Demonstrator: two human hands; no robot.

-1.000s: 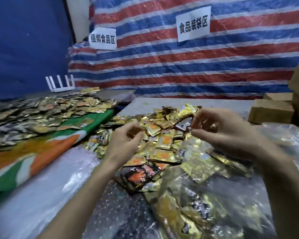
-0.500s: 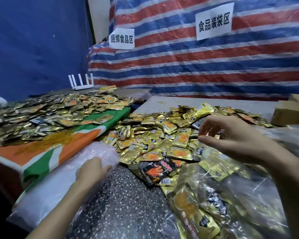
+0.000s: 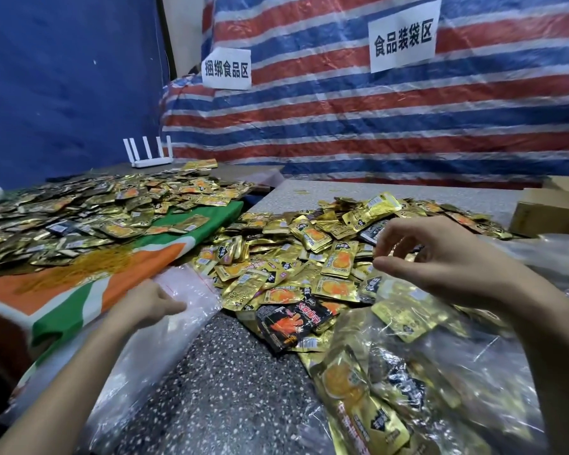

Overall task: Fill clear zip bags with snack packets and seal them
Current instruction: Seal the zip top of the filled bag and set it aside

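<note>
Snack packets [image 3: 358,399] already fill our clear zip bag [image 3: 473,372] at the near right; we cannot tell if its top is zipped. Our right hand [image 3: 447,261] hovers above it, thumb and fingers apart. Our left hand [image 3: 151,303] rests on the empty bags [image 3: 191,290], grip hidden. We think many bags are left: the loose pile [image 3: 293,257] is big.

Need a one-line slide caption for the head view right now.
Left hand touches empty zip bags; right hand hovers over gold snack packets.
</note>
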